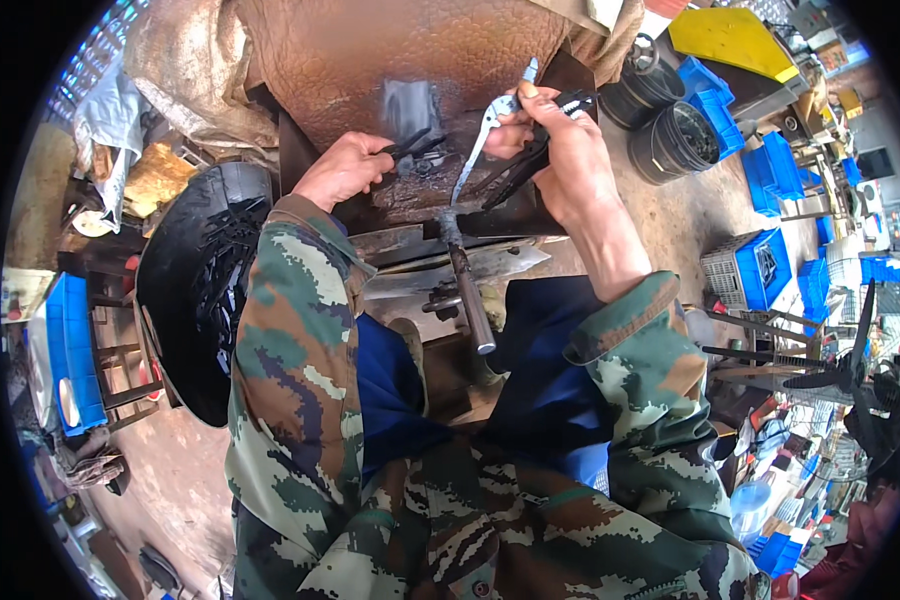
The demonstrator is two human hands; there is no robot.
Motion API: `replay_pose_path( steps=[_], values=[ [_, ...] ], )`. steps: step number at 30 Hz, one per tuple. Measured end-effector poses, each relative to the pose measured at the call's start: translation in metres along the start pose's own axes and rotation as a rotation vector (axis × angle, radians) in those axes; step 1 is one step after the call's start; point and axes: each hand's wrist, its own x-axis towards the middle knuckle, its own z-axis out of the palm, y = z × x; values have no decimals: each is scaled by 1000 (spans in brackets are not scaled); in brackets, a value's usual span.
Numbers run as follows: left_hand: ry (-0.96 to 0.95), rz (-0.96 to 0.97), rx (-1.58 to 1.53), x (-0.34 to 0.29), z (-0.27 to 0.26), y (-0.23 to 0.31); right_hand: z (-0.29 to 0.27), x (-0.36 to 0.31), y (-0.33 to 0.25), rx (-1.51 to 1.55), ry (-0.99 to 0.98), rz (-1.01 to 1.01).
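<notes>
My left hand (342, 172) is closed around the end of a slim dark metal piece (407, 146), pinched near its fingertips. On the other side, my right hand (570, 150) grips a light-grey curved metal tool (483, 138) with a pale blue tip pointing up. Its long thin end reaches down to the top of an upright-looking steel bar (467, 290). Dark plier-like metal parts (518, 178) also sit in or against the right hand; the fingers partly hide them. Between the hands, small dark metal bits (425, 160) rest on a sooty work surface.
A large black tub (175, 330) holding dark metal parts (225, 265) stands by my left arm. Brown leather-like sheeting (310, 70) hangs behind the work. To the right are black buckets (675, 140), blue crates (770, 172) and a fan (855, 365). A blue bin (75, 350) is far left.
</notes>
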Motion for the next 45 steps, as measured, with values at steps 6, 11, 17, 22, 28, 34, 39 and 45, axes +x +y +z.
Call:
replay_pose_path(
  steps=[6, 11, 17, 22, 28, 34, 39, 45],
  values=[
    [-31, 176, 100, 3, -5, 0, -9, 12, -5, 182, -24, 19],
    [-8, 148, 63, -5, -7, 4, -7, 9, -3, 329, 17, 67],
    [166, 256, 198, -2, -3, -4, -13, 6, 5, 351, 71, 85],
    [39, 121, 166, -2, -1, -5, -20, 4, 1, 365, 85, 126],
    [41, 232, 226, -8, -1, 0, -30, 9, 3, 411, -69, 121],
    [120, 261, 453, -19, 0, 23, -32, -3, -3, 318, -108, 135],
    [162, 103, 326, -18, 3, 35, -21, -27, -13, 54, -63, 64],
    [359, 74, 324, -8, -13, 16, -21, -44, 26, -585, -283, -212]
  ],
)
